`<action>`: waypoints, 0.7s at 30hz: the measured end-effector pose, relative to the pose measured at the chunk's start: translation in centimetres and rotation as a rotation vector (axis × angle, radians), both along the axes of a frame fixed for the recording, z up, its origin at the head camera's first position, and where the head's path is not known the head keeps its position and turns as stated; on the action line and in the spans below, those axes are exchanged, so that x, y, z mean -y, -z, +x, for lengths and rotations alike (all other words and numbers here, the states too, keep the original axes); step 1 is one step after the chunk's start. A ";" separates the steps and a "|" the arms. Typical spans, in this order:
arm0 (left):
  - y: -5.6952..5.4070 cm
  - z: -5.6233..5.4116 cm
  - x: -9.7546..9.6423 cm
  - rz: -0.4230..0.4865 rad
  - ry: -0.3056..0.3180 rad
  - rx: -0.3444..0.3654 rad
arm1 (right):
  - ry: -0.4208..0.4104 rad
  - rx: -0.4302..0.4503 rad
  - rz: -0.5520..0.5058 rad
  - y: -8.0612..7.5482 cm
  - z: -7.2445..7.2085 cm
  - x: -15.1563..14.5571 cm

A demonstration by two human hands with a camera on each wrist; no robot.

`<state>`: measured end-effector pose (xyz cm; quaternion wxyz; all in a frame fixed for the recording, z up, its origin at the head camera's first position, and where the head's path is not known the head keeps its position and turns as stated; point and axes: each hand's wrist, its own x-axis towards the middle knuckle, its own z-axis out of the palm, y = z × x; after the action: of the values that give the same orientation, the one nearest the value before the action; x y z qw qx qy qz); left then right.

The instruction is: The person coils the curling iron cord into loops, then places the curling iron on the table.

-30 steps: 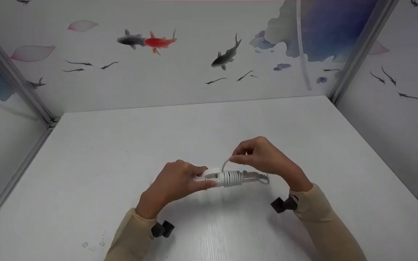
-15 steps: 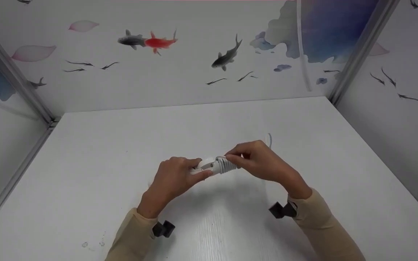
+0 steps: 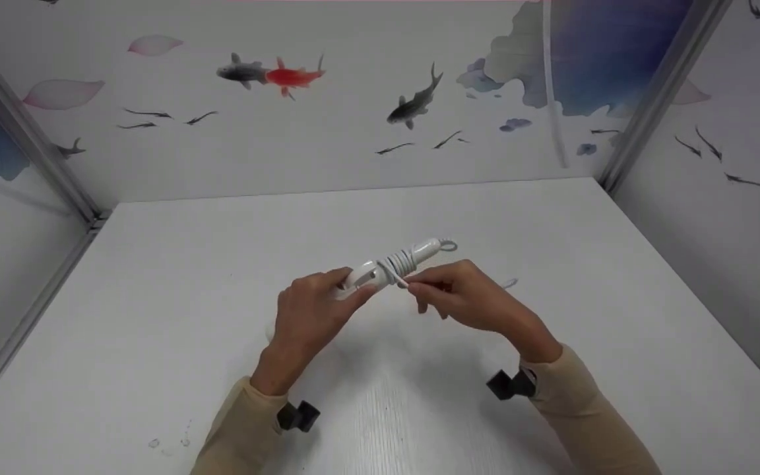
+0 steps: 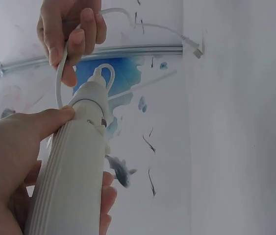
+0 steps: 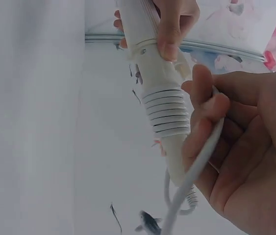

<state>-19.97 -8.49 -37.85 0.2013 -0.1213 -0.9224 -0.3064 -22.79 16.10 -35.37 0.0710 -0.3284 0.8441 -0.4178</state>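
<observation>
White plastic rod-shaped appliance (image 3: 427, 249), gripped in the curled left hand (image 3: 307, 307) above the white tabletop (image 3: 156, 297) (head view). Left wrist view: right hand (image 4: 71, 24) pinching its thin white cord (image 4: 58, 88). Right wrist view: steady tension should lay turns beside the coils (image 5: 167, 113).

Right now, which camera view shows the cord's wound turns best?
The right wrist view: the wound turns of cord appear large and distinct around the white appliance. The head view shows them smaller; in the left wrist view, I cannot tell them apart.
</observation>
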 end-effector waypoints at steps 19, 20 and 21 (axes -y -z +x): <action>-0.9 0.4 -0.3 0.217 -0.075 0.130 | -0.153 0.219 -0.013 3.2 -2.3 0.4; -0.9 0.4 -0.3 0.219 -0.071 0.130 | -0.148 0.220 -0.003 3.3 -2.4 0.4; -0.9 0.3 -0.2 0.220 -0.068 0.133 | -0.139 0.218 0.007 3.4 -2.6 0.4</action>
<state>-19.62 -8.30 -36.96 0.1620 -0.0467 -0.8981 -0.4061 -25.34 15.73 -38.80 0.1924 -0.3384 0.8081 -0.4421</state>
